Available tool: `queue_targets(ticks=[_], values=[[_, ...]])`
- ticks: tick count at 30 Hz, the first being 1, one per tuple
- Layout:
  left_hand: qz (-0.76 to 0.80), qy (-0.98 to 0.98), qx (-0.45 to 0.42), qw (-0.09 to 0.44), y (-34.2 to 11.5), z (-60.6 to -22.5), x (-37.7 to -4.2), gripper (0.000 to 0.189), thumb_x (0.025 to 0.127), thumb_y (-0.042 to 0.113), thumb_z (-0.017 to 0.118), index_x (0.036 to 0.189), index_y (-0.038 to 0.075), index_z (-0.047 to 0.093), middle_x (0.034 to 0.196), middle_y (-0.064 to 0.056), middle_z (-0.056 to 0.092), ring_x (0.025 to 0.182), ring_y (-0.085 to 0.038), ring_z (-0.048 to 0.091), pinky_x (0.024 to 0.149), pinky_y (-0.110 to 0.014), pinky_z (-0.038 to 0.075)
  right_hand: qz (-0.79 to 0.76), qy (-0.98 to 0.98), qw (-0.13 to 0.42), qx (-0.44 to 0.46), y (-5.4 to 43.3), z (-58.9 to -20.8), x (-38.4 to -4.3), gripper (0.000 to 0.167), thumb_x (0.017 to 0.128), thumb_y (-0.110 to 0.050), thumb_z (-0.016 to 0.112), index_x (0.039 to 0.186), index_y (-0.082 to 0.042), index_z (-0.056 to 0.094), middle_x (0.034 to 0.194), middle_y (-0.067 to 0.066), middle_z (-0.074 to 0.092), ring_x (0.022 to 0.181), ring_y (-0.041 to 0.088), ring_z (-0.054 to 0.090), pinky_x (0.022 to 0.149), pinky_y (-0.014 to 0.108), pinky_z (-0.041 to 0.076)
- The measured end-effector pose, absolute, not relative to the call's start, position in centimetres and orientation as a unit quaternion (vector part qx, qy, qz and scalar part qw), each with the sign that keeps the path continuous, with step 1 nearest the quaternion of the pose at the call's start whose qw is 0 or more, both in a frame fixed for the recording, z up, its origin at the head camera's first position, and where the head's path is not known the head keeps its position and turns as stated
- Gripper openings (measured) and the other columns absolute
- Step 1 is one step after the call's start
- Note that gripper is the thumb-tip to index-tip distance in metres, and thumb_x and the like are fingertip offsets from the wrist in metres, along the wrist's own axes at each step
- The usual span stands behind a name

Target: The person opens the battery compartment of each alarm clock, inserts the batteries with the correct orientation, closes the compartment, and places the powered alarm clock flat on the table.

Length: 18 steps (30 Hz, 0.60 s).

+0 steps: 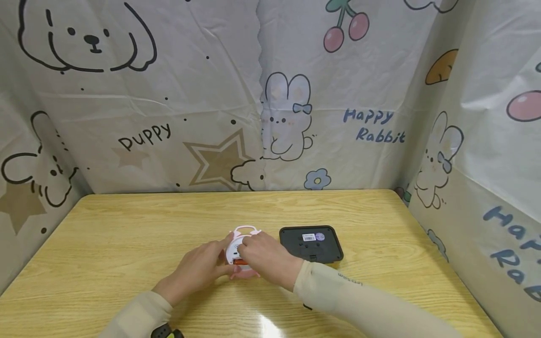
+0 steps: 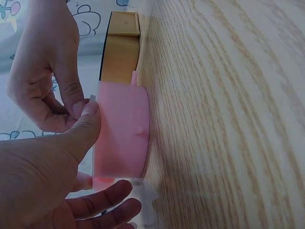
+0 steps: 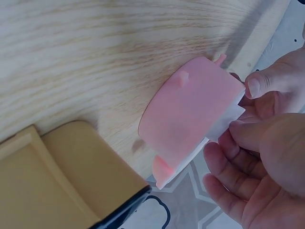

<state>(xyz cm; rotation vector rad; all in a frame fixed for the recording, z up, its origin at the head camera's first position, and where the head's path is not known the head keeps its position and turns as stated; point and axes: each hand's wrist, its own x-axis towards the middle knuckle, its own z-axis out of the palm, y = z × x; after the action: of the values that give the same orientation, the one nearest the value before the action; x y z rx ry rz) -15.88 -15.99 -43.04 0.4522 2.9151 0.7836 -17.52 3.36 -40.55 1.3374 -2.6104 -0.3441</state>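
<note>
A pink alarm clock (image 1: 246, 273) lies face down on the table, its white back upward and its handle toward the far side. In the head view an orange-red battery (image 1: 241, 262) shows in the open slot in that back. My left hand (image 1: 202, 264) holds the clock by its left side, the thumb at the near edge. Over the back is my right hand (image 1: 270, 257). In the right wrist view its thumb and fingers pinch a thin white piece (image 3: 224, 123), apparently a cover, tilted up at the clock's edge.
Just right of the clock lies a black-backed device (image 1: 291, 241) with stickers, its sides yellow in the wrist views. The wooden table (image 1: 148, 216) is bordered by a printed cloth (image 1: 211, 94) at the back and sides. A small dark object (image 1: 307, 307) shows under the right sleeve.
</note>
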Motion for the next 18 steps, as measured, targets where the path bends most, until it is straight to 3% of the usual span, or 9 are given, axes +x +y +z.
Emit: queue_targets(ticks=[8,18], values=[[0.255,0.954,0.150,0.044,-15.94,-42.86,-15.82,0.083,0.084,0.036,0.082,0.152,0.007,0.045,0.076,0.005,0.056,0.065,-0.009,0.046,0.054,-0.025,0.035,-0.150,-0.874,0.102,0.452,3.07,-40.58,-17.27,0.020,0.091,-0.027,0.074,0.108,-0.017,0.074,0.101,-0.005,0.072,0.090,0.010,0.067,0.084,0.025,0.054],[0.252,0.955,0.148,0.045,-15.85,-42.86,-15.80,0.083,0.083,0.036,0.082,0.152,0.007,0.045,0.075,0.006,0.055,0.065,-0.008,0.046,0.054,-0.025,0.035,-0.163,-0.872,0.116,0.447,3.08,-40.90,-17.16,0.021,0.089,-0.025,0.076,0.108,-0.017,0.073,0.100,-0.004,0.071,0.090,0.010,0.067,0.085,0.025,0.053]])
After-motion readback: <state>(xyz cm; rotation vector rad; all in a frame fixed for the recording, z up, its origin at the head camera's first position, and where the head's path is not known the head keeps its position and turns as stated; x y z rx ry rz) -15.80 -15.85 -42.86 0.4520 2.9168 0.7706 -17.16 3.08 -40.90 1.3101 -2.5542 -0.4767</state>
